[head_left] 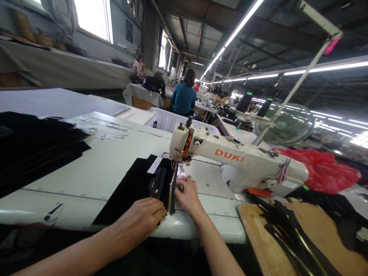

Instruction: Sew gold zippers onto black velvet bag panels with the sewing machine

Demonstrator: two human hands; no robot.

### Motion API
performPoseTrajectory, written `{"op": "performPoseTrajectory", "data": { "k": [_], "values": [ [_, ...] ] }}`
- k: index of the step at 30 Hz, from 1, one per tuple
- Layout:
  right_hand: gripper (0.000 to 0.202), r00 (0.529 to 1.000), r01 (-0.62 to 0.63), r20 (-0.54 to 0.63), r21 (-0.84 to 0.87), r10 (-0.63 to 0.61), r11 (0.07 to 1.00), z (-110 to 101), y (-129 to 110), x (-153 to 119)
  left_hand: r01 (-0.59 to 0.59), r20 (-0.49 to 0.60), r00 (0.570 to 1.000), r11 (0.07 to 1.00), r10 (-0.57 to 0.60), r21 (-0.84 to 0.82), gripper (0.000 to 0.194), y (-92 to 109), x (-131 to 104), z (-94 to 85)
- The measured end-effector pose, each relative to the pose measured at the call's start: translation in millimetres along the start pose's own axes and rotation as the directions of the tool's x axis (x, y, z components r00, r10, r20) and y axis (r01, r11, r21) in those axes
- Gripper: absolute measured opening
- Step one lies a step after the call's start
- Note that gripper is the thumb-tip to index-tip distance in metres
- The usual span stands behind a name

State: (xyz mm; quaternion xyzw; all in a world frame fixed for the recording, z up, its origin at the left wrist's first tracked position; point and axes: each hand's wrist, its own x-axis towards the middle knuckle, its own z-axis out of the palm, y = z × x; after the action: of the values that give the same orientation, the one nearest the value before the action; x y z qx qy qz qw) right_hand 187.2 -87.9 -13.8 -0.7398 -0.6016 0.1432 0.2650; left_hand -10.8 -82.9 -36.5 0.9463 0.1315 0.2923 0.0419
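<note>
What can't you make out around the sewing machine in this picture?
All in the head view:
Black fabric panel: part hidden under the left hand.
Black tab: lettering too small to read.
Sewing machine: needle tip too small to make out.
Black fabric stack: cut off by the left edge.
</note>
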Motion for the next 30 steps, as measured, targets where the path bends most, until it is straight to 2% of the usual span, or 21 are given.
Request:
{"op": "performPoseTrajectory", "data": {
  "k": [4, 8, 11, 14, 17, 21, 23, 26, 30],
  "values": [
    [0.012, 0.998, -0.043, 0.043, -0.044, 0.044, 0.998, 3.9, -3.9, 9.0, 0.006, -0.056, 0.998, 1.0, -0.007, -0.012, 0.019, -0.5, 4.0, 4.1],
    [0.015, 0.998, -0.062, 0.019, -0.097, 0.064, 0.993, 12.3, -10.3, 13.6, 0.027, -0.162, 0.986, 0.999, -0.034, -0.046, 0.014, -6.2, 4.7, -4.7],
    [0.015, 1.0, -0.016, -0.029, -0.131, 0.012, 0.991, 15.1, -10.9, 7.7, 0.024, -0.201, 0.979, 0.997, -0.038, -0.072, 0.014, -11.2, 5.4, -13.5],
    [0.017, 0.996, 0.053, -0.063, -0.15, -0.063, 0.987, 14.0, -5.7, -3.4, -0.023, -0.176, 0.984, 0.996, 0.007, -0.09, 0.02, -13.8, 5.8, -18.4],
    [0.019, 0.99, 0.1, -0.086, -0.148, -0.113, 0.984, 13.9, -0.4, -19.6, -0.026, -0.148, 0.989, 0.992, 0.008, -0.123, 0.025, -14.4, 5.1, -23.5],
    [0.021, 0.98, 0.143, -0.124, -0.121, -0.158, 0.982, 21.8, -2.0, -58.3, 0.155, -0.116, 0.975, 0.956, -0.188, -0.25, 0.022, -14.3, 2.7, -32.6],
    [0.021, 0.966, 0.179, -0.171, -0.106, -0.195, 0.978, 26.1, -5.9, -82.4, 0.208, -0.088, 0.967, 0.937, -0.241, -0.279, 0.022, -13.3, -0.1, -34.2],
    [0.018, 0.942, 0.18, -0.267, -0.111, -0.204, 0.977, 24.4, -11.0, -111.0, 0.224, -0.055, 0.967, 0.934, -0.248, -0.279, 0.023, -10.8, -7.6, -29.4],
    [0.01, 0.968, 0.141, -0.196, -0.108, -0.16, 0.984, 4.1, -11.2, -123.4, 0.244, -0.026, 0.967, 0.946, -0.255, -0.212, 0.027, -7.5, -18.9, -17.5]
  ]
}}
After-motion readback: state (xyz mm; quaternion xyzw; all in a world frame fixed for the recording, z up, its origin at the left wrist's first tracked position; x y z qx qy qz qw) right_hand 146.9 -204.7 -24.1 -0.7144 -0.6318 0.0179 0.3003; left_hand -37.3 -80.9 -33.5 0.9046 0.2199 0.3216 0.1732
